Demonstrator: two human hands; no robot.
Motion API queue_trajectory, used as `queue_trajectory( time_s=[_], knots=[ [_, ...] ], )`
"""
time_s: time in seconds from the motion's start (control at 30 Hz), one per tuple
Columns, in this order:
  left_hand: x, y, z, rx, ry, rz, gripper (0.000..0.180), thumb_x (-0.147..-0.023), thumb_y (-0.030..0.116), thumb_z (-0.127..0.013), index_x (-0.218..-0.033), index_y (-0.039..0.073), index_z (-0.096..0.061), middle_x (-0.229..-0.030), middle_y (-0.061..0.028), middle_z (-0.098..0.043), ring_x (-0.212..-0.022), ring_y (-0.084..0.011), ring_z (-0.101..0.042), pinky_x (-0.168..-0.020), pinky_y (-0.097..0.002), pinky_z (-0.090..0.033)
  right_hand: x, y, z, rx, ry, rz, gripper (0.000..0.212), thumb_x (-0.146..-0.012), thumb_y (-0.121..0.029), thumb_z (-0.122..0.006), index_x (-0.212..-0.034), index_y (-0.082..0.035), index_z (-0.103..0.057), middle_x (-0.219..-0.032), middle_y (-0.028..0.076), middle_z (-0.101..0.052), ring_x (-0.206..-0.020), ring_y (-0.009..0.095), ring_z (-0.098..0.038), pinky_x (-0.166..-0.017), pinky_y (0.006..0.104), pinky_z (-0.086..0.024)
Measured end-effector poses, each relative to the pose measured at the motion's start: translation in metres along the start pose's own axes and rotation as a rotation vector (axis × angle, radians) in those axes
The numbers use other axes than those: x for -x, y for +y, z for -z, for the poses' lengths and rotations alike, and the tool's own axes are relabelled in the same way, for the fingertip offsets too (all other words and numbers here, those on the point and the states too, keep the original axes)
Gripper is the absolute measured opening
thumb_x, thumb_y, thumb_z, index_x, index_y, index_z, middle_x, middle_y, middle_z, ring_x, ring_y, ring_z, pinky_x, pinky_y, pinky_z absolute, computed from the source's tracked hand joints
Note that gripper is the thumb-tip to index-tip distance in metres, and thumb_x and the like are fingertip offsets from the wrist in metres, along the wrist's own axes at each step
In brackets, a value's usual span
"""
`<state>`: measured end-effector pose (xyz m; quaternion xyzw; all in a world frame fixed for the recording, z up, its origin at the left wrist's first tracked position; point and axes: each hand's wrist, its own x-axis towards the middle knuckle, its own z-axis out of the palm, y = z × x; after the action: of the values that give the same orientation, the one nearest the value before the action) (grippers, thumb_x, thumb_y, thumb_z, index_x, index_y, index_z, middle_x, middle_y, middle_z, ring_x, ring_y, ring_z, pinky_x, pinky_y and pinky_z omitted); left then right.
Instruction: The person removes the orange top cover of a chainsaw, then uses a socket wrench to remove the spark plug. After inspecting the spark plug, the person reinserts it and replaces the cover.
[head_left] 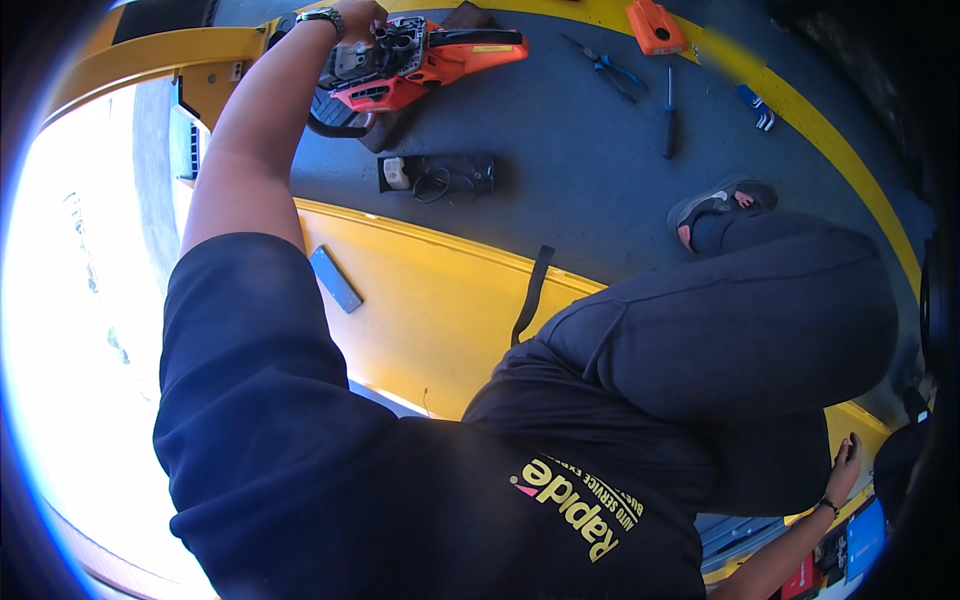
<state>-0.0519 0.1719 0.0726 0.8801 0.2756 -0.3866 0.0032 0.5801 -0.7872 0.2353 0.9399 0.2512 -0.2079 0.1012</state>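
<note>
An orange and black chainsaw [400,65] lies at the upper left with its engine exposed. My left hand [358,18], a watch at its wrist, rests on the engine with curled fingers; whatever they hold is hidden, and the picture's top edge cuts close to the hand. Low on the right, my right hand [846,468] hangs beside my leg near a yellow edge. Its fingers are apart and nothing is in them. Right of the saw lie blue-handled pliers [606,68], a screwdriver [668,118] and an orange cover [655,27].
A blue hex key set [757,106] lies by the yellow floor line. Nearer me are a black case with a white piece [440,174], a black strap [533,295] and a flat blue-grey object [336,279] on a yellow panel [420,290]. A yellow post [150,65] stands left.
</note>
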Motion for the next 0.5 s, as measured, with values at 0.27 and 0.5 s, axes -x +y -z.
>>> queue_trajectory(
  time_s=[0.27, 0.5],
  knots=[
    [-0.019, -0.004, -0.050, 0.435, 0.123, 0.190, 0.059, -0.079, 0.011, -0.075, -0.136, 0.018, -0.062, -0.117, -0.0166, -0.072, -0.103, -0.0325, -0.070, -0.091, -0.0418, -0.055, -0.001, 0.004, -0.005, -0.061, 0.021, -0.019, 0.039, -0.107, -0.025, -0.054, -0.137, -0.002, -0.057, -0.122, 0.018, -0.068, -0.102, 0.027, -0.066, -0.091, 0.0351, -0.050],
    [0.007, -0.005, -0.058, 0.741, 0.209, 0.172, 0.051, -0.079, 0.004, -0.067, -0.129, 0.015, -0.066, -0.111, -0.0119, -0.071, -0.099, -0.0257, -0.067, -0.089, -0.0356, -0.053, -0.013, -0.014, 0.003, -0.004, -0.035, 0.003, 0.036, -0.104, -0.019, -0.059, -0.138, -0.006, -0.058, -0.092, 0.010, -0.064, -0.081, 0.018, -0.058, -0.075, 0.0331, -0.048]
  ],
)
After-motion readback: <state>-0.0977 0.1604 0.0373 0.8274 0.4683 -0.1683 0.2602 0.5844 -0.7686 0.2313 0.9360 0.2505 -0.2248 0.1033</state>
